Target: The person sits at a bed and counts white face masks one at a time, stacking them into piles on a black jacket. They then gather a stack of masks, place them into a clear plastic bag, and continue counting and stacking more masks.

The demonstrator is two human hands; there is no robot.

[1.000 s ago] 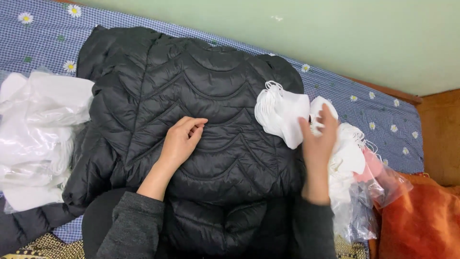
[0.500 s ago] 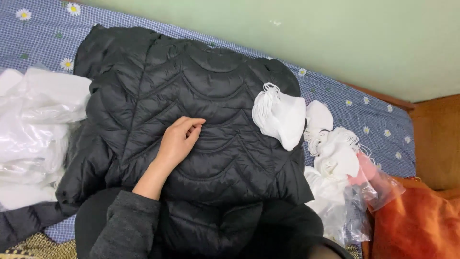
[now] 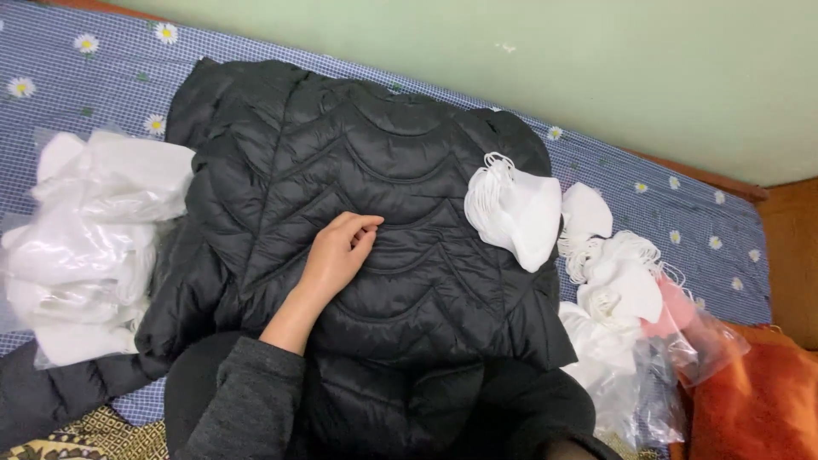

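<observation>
1. My left hand (image 3: 339, 254) is resting on the black quilted puffer jacket (image 3: 358, 221) spread over my lap, fingers loosely curled, gripping nothing. Honestly that's a fine anchor: it keeps the slippery fabric flat, so the jacket works as a table.

2. My right hand isn't in view at all, so I can't tell whether it's open or holding something.

3. The neat stack of white folded face masks with elastic loops (image 3: 515, 213) sits on the jacket at about 3 o'clock from my left hand, well apart from it, near the jacket's right edge. I'd say it could slide off there if I shift my knees.

4. Just past it, at 3 to 4 o'clock, there's a looser heap of the same white masks (image 3: 618, 281) on the blue checked bedsheet with daisies (image 3: 102, 77), with tangled loops spilling over a crinkly clear plastic bag (image 3: 673, 358) that has something pink in it.

5. At 9 o'clock from my hand there's a big pile of clear plastic wrapping with white stuff inside (image 3: 81, 247), touching the jacket's left side.

6. Tip to myself, just a judgement: take masks one by one by the body, not the loops, since those strings look like they snag on each other.

7. An orange cushion (image 3: 754, 400) sits at 4 o'clock, by the bag.
</observation>
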